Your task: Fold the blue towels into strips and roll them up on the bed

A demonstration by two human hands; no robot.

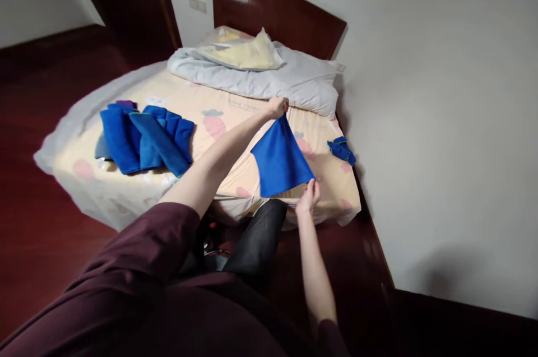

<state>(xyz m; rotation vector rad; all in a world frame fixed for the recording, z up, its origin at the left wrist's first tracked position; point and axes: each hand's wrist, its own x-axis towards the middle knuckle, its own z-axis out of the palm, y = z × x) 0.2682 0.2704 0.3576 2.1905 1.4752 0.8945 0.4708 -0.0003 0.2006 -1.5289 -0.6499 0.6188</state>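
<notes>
A blue cloth (281, 160) is stretched between my two hands over the near part of the bed. My left hand (277, 107) is closed on its far corner, with the arm reaching out across the bed. The near right corner is pinched in the fingers of my right hand (309, 195), close to the bed's front edge. Between the hands the cloth's edge runs taut, while the rest spreads to the left. A pile of folded blue cloths (145, 135) lies to the left of my left forearm. At the right edge sits a crumpled blue cloth (341, 149) with yellow-green edging.
The bed (235, 105) has a peach sheet with a strawberry or carrot print. A rolled grey-white quilt (252, 79) and a pale yellow pillow (247, 54) lie toward the dark wooden headboard (273, 1). A white wall (441, 93) stands along the right side.
</notes>
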